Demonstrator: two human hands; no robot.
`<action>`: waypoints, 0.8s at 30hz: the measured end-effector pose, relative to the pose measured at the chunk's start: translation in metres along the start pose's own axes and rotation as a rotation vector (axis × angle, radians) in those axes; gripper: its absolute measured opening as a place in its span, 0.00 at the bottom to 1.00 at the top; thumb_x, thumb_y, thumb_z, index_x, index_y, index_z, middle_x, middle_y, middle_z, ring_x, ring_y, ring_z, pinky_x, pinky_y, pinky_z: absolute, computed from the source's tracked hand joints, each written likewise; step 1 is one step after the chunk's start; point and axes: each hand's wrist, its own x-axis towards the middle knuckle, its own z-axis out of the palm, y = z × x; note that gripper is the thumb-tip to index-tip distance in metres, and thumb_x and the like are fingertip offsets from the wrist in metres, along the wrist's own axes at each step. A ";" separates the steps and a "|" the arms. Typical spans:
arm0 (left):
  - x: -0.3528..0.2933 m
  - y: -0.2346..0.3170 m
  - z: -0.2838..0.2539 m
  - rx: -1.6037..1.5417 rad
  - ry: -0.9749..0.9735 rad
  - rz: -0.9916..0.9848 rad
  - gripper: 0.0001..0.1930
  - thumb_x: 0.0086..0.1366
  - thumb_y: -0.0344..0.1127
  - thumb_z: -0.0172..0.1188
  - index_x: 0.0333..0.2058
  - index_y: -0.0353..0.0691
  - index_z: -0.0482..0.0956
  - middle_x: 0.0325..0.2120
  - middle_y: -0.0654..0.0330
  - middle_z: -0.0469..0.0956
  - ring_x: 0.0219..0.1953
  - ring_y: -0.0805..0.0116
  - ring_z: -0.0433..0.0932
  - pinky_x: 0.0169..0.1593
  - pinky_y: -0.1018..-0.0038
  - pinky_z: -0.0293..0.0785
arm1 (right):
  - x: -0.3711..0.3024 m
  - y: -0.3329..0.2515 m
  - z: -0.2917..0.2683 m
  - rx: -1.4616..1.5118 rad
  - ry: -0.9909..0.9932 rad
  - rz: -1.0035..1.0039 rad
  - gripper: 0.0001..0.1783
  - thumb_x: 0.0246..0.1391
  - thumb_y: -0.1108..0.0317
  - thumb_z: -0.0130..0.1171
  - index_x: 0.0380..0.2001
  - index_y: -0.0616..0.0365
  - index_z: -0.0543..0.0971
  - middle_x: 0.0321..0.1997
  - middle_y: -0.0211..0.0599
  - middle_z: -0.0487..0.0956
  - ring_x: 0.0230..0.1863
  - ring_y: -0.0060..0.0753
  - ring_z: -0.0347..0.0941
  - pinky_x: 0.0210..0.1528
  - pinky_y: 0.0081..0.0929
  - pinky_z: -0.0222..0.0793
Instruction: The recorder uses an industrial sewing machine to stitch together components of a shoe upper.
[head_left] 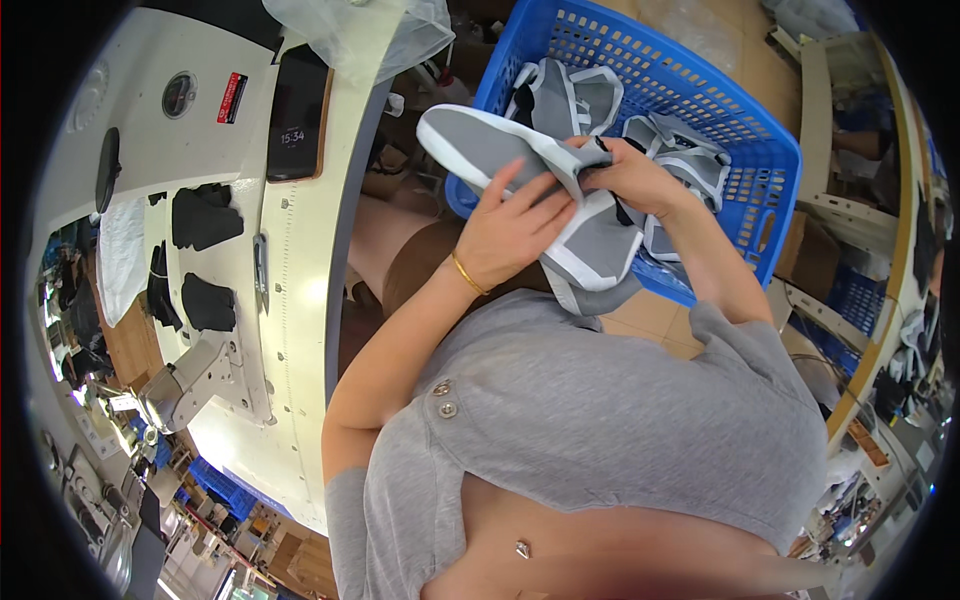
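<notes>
Right hand: we see its thumb and fingers closed together on the edge of a grey-and-white shoe upper.
Left hand: its fingers lie spread across the upper's face; whether they pinch it, we cannot tell.
Shoe upper: tilted in the air, overlapping in our view the left part of a blue plastic basket.
Step in hand: we judge it to be two-handed handling of this piece.
Next move: it seems to call for support from both hands, without creasing the edge.
Basket load: similar uppers.
Cream worktable: at our left, bearing a smartphone and black fabric pieces.
</notes>
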 end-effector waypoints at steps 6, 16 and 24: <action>-0.034 -0.004 0.011 -0.025 0.643 -0.728 0.26 0.64 0.41 0.55 0.61 0.43 0.68 0.59 0.58 0.70 0.63 0.59 0.66 0.67 0.63 0.54 | 0.011 0.005 0.021 0.157 0.162 0.021 0.15 0.50 0.76 0.63 0.43 0.60 0.81 0.37 0.28 0.82 0.36 0.19 0.74 0.42 0.20 0.69; -0.044 -0.014 -0.017 -1.628 0.445 -1.449 0.29 0.65 0.41 0.61 0.58 0.29 0.65 0.55 0.53 0.72 0.58 0.58 0.70 0.64 0.64 0.63 | 0.040 0.041 0.059 -0.080 0.105 -0.277 0.18 0.49 0.81 0.60 0.46 0.61 0.79 0.38 0.28 0.81 0.40 0.18 0.73 0.46 0.20 0.70; -0.043 -0.038 0.018 -1.509 0.426 -1.692 0.27 0.50 0.20 0.65 0.50 0.24 0.69 0.45 0.48 0.76 0.47 0.55 0.77 0.51 0.64 0.75 | 0.166 0.233 -0.089 0.081 0.964 0.430 0.33 0.45 0.50 0.71 0.49 0.62 0.79 0.50 0.40 0.80 0.50 0.40 0.76 0.50 0.37 0.70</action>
